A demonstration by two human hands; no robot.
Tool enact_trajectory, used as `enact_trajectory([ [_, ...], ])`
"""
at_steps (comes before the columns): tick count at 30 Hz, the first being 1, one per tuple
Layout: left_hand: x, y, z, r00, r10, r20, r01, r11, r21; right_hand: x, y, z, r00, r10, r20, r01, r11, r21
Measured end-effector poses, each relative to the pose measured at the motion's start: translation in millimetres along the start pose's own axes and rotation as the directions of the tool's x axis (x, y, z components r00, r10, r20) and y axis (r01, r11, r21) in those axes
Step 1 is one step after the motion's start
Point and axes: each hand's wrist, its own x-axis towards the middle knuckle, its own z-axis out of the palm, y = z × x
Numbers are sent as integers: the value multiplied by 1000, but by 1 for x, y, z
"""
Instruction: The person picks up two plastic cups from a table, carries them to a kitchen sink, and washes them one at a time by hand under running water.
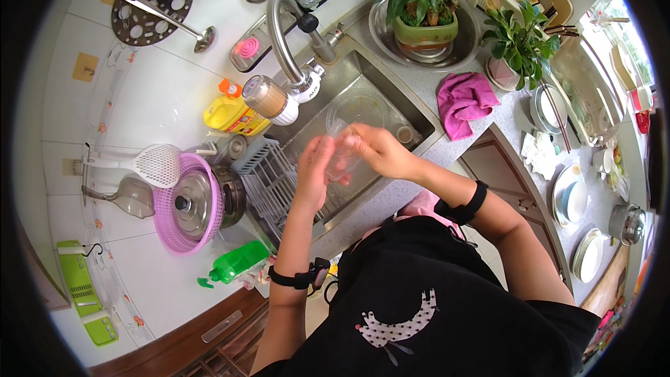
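Over the stainless-steel sink [361, 70], my left hand [315, 170] and my right hand [378, 151] are close together. Between them they hold a clear plastic object [340, 163], perhaps a small container or lid; its exact shape is hard to make out. Fingers of both hands cover part of it. Just beyond my hands, a round transparent bowl or lid [361, 107] lies in the sink basin. The curved faucet [285, 36], fitted with a water filter [269, 99], stands to the upper left of my hands.
A grey dish rack [269, 173] sits across the sink's left part. Left of it are a purple colander [161, 220] with a pot lid and a green pump bottle [238, 263]. A yellow detergent bottle [230, 115] stands behind. On the right lie a pink cloth [465, 102] and plates [587, 255].
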Motion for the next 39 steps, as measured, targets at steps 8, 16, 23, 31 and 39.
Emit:
enact_trajectory([
  [8,-3,-7,6,956,-291,-39,262,905,-334,-6,7,-2,977,182,108,-184,983,7],
  [16,3,-7,-19,923,-342,176,384,848,-366,-11,16,0,950,-155,270,271,837,-476],
  [23,-6,-3,28,946,-69,-317,-6,973,-232,-8,-7,23,936,341,84,-302,903,-306],
  [31,3,-14,-29,881,-451,140,470,808,-356,-1,1,12,737,-114,666,675,77,-734],
  [39,3,-21,-20,957,-276,-90,235,919,-317,-9,14,48,956,127,263,-52,960,-275],
])
